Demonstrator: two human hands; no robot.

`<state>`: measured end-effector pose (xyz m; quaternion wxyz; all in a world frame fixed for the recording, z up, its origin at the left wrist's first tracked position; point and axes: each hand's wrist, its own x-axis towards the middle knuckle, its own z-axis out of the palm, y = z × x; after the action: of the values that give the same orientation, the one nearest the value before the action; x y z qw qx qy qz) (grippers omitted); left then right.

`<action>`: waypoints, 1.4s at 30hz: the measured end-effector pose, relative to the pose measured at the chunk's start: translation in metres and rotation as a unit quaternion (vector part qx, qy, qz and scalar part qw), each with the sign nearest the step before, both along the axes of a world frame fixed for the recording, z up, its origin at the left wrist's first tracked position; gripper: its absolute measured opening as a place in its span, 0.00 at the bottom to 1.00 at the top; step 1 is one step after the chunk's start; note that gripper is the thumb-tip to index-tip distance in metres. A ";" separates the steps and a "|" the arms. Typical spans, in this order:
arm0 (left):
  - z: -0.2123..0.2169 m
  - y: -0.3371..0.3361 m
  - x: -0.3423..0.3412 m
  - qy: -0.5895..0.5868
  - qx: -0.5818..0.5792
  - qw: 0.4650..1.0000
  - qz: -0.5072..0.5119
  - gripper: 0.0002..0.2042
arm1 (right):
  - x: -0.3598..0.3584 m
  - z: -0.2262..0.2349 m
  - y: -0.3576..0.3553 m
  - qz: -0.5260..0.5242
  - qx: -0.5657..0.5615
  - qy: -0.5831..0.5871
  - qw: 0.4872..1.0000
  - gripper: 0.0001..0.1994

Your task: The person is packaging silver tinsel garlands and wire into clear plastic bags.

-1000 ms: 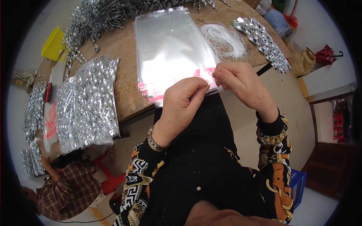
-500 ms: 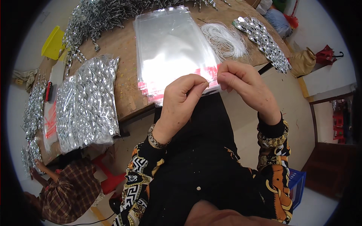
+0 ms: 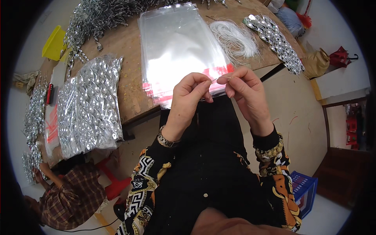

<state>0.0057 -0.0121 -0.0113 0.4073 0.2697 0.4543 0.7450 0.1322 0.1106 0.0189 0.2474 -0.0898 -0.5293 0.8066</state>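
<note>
Thumb and forefinger of my left hand (image 3: 185, 105) are pinched together at the near edge of the table. My right hand (image 3: 250, 94) pinches close beside it, fingertips almost meeting the left ones. A thin pale thread (image 3: 214, 81) shows faintly between the fingertips; its full length cannot be made out. Beneath and beyond both hands lies a stack of clear plastic bags (image 3: 176, 43) with red-marked near ends. To the right of the stack is a loose hank of white string (image 3: 236, 39). Beyond that, a bunch of silver twisted ornaments (image 3: 276, 43) hangs partly over the table edge.
A clear bag packed with silver twists (image 3: 92, 109) lies at left, near a red-and-black cutter (image 3: 49, 94). More silver twists (image 3: 102, 23) are heaped at the back beside a yellow bin (image 3: 54, 43). A person in plaid (image 3: 72, 196) works lower left. A blue crate (image 3: 303, 192) stands at right.
My right hand has moved left and down, turning so that its fingertips come next to the left hand's. My left hand has shifted slightly. The thread now shows between them.
</note>
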 end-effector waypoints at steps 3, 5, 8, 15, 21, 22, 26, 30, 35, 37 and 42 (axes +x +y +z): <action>-0.003 0.003 0.003 0.005 0.003 1.000 0.006 0.04 | -0.002 -0.009 -0.004 -0.033 0.028 0.021 0.999 0.02; -0.005 0.004 0.007 0.006 0.001 1.000 0.002 0.04 | -0.002 -0.010 -0.006 -0.047 0.065 0.011 0.997 0.02; -0.006 0.003 0.009 0.021 0.001 1.000 0.003 0.05 | 0.000 -0.005 -0.011 -0.078 0.161 -0.018 0.984 0.01; -0.012 0.005 0.009 0.058 0.013 0.998 0.021 0.06 | 0.001 0.001 0.001 -0.159 0.663 -0.028 0.731 0.05; -0.004 0.002 0.007 0.118 0.008 0.993 0.026 0.07 | 0.003 0.008 0.002 -0.172 0.716 -0.029 0.676 0.06; -0.001 0.001 0.007 0.118 0.008 0.993 0.026 0.07 | 0.004 0.011 0.002 -0.172 0.716 -0.029 0.676 0.06; 0.000 0.002 0.009 0.174 -0.005 0.984 0.050 0.07 | 0.006 0.018 -0.003 -0.162 0.756 -0.041 0.632 0.07; 0.002 0.001 0.011 0.162 -0.009 0.986 0.043 0.07 | 0.007 0.019 -0.008 -0.148 0.779 -0.048 0.607 0.07; 0.001 0.002 0.011 0.125 -0.018 0.992 0.020 0.07 | 0.006 0.012 -0.008 -0.152 0.780 -0.034 0.606 0.05; 0.004 0.002 0.011 0.111 -0.028 0.993 0.012 0.07 | 0.005 0.008 -0.008 -0.157 0.780 -0.028 0.605 0.04; 0.002 0.003 0.006 0.104 -0.036 0.994 -0.019 0.08 | 0.008 0.003 -0.009 -0.156 0.724 -0.037 0.671 0.08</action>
<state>0.0118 -0.0088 -0.0096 0.3812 0.3398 0.5157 0.6880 0.1400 0.1020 0.0222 0.3373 0.0070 -0.9342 0.1162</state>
